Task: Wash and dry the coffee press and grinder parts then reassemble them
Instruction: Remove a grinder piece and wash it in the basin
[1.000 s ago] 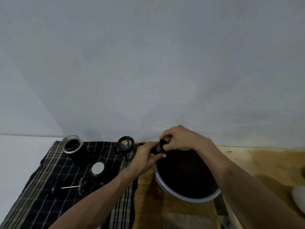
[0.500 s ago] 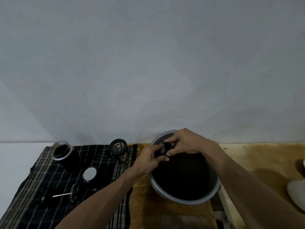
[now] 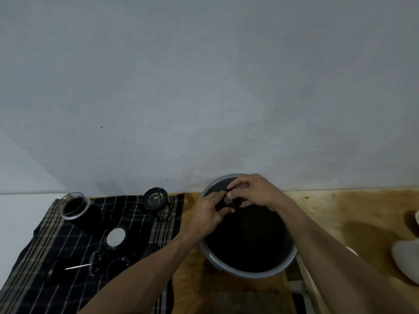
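Note:
Both hands meet over the far side of a grey basin (image 3: pixel 226 267) with a dark inside. My left hand (image 3: pixel 209 214) and my right hand (image 3: pixel 254 191) pinch a small black grinder part (image 3: pixel 227 201) between their fingers. On a dark checked cloth (image 3: pixel 56 241) to the left lie washed parts: a glass jar (image 3: pixel 76 206), a round black lid with a clear window (image 3: pixel 155 198), a disc with a white face (image 3: pixel 116 236), and a plunger with its metal rod (image 3: pixel 78 266).
The cloth and basin sit on a wooden surface (image 3: pixel 340 214) against a grey wall. A pale rounded object (image 3: pixel 407 259) lies at the right edge. A white ledge runs left of the cloth.
The view shifted, so the basin shows fully. Both hands stayed together over the basin's far side, working the small black part between the fingers.

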A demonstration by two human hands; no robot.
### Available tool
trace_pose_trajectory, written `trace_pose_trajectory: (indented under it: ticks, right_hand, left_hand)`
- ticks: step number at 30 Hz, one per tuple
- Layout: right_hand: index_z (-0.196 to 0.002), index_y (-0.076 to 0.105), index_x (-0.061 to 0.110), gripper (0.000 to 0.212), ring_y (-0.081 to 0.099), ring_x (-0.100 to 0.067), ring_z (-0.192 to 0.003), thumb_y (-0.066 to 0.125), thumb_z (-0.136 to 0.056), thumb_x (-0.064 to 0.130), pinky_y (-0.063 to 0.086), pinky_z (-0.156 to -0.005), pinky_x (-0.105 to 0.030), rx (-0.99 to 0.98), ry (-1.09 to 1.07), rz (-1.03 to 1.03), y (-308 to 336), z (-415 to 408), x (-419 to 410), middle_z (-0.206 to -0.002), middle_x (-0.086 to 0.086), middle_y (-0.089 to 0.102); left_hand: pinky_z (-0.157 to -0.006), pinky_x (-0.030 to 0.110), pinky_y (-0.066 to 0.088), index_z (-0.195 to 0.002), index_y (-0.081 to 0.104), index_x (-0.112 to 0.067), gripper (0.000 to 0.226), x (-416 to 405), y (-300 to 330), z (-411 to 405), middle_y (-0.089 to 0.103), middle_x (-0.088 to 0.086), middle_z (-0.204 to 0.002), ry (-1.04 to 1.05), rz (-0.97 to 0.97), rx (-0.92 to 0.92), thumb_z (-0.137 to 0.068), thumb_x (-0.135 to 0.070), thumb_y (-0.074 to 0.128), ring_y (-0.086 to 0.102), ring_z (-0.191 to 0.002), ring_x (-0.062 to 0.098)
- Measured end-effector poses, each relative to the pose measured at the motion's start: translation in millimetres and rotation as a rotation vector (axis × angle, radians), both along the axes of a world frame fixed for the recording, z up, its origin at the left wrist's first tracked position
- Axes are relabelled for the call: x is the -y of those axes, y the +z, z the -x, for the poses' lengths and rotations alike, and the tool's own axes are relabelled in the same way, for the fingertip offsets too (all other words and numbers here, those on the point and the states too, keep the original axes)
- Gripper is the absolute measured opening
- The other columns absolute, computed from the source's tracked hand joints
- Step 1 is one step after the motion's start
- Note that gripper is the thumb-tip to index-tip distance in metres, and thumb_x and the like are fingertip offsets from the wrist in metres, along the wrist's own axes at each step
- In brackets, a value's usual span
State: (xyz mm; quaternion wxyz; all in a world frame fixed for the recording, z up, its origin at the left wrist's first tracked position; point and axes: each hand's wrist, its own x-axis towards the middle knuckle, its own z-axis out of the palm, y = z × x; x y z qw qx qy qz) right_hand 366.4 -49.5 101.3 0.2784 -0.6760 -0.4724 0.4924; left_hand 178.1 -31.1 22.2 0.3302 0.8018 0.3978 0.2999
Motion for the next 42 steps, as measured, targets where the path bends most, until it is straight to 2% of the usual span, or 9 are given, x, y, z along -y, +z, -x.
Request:
trace_pose_trajectory:
  ticks: [6,11,16,19,24,30,32,39,42]
  right_hand:
    - [-0.100,0.082,0.010,0.023,0.071,-0.030,-0.097,0.079,-0.079,0.000,0.064,-0.070,-0.034,-0.232,-0.228,0.099,3.9,5.5,-3.1,-0.105,-0.014,0.077]
    - [-0.107,0.078,0.001,0.023,0.059,-0.040,-0.111,0.074,-0.085,-0.003,0.065,-0.068,-0.037,-0.338,-0.306,0.152,9.6,1.4,-3.3,-0.113,-0.018,0.068]
    - [-0.111,0.067,-0.006,0.027,0.068,-0.037,-0.096,0.049,-0.095,-0.017,0.065,-0.065,-0.039,-0.476,-0.460,0.063,2.1,-3.5,-4.0,-0.116,-0.029,0.065]
    - [-0.123,0.061,-0.001,0.037,0.068,-0.033,-0.096,0.039,-0.099,-0.017,0.061,-0.071,-0.041,-0.509,-0.486,0.056,-5.0,-9.0,-0.4,-0.108,-0.022,0.068]
    - [-0.124,0.064,0.005,0.033,0.068,-0.032,-0.104,0.046,-0.102,-0.010,0.063,-0.071,-0.034,-0.617,-0.472,0.093,-19.9,-22.5,9.0,-0.115,-0.018,0.070]
    - [-0.103,0.055,0.012,0.005,0.058,-0.022,-0.077,0.050,-0.103,0.014,0.053,-0.073,-0.035,-0.053,-0.521,0.277,-59.6,-24.9,28.1,-0.091,-0.011,0.057]
    - [-0.112,0.049,0.012,0.011,0.059,-0.031,-0.094,0.046,-0.101,0.013,0.050,-0.082,-0.039,-0.010,-0.496,0.384,-73.3,-24.2,39.4,-0.106,-0.013,0.055]
    - [-0.120,0.065,-0.012,0.030,0.071,-0.038,-0.106,0.049,-0.106,0.009,0.059,-0.093,-0.041,-0.687,-0.613,0.324,-66.8,-14.3,46.1,-0.114,-0.030,0.072]
    - [-0.116,0.069,-0.005,0.027,0.073,-0.034,-0.108,0.054,-0.106,0.014,0.062,-0.090,-0.039,-0.647,-0.447,0.274,-47.9,-15.2,34.1,-0.113,-0.023,0.075]
  left_hand:
    - [-0.102,0.019,0.047,-0.127,0.071,-0.006,0.050,0.5,-4.4,-3.5,0.072,0.006,-0.123,0.051,-0.031,0.056,-0.085,-0.028,0.083,0.064,-0.113,0.011]
    - [-0.082,0.009,0.045,-0.118,0.074,-0.016,0.042,8.3,-0.5,-0.1,0.070,-0.009,-0.103,0.088,0.115,0.145,-0.081,-0.032,0.085,0.062,-0.094,-0.005]
    - [-0.092,0.022,0.055,-0.122,0.069,-0.020,0.046,2.2,9.4,-1.2,0.074,-0.012,-0.107,0.035,0.562,0.055,-0.084,-0.042,0.082,0.068,-0.098,0.002]
    - [-0.101,0.050,0.055,-0.124,0.066,-0.008,0.042,-0.6,12.7,-8.6,0.075,0.014,-0.112,-0.042,0.998,0.311,-0.097,-0.040,0.068,0.073,-0.100,0.028]
    - [-0.082,0.036,0.063,-0.120,0.065,-0.001,0.033,-9.1,12.2,-20.1,0.072,0.021,-0.111,0.083,1.217,0.560,-0.104,-0.030,0.057,0.072,-0.089,0.033]
    - [-0.078,0.037,0.063,-0.124,0.066,-0.011,0.024,-18.2,-13.4,-29.8,0.063,0.013,-0.131,0.314,1.260,0.519,-0.101,-0.012,0.064,0.066,-0.112,0.036]
    - [-0.081,0.039,0.061,-0.132,0.062,-0.006,0.031,-18.5,-20.6,-36.7,0.059,0.011,-0.132,0.363,1.284,0.479,-0.102,-0.010,0.062,0.065,-0.107,0.032]
    - [-0.069,0.037,0.063,-0.126,0.063,0.001,0.027,-12.8,-43.2,-50.2,0.070,0.018,-0.112,0.396,1.326,0.374,-0.104,-0.014,0.055,0.071,-0.091,0.030]
    - [-0.073,0.037,0.064,-0.114,0.067,-0.004,0.028,-11.4,-40.4,-52.0,0.073,0.021,-0.103,0.315,1.419,0.367,-0.107,-0.023,0.047,0.076,-0.085,0.032]
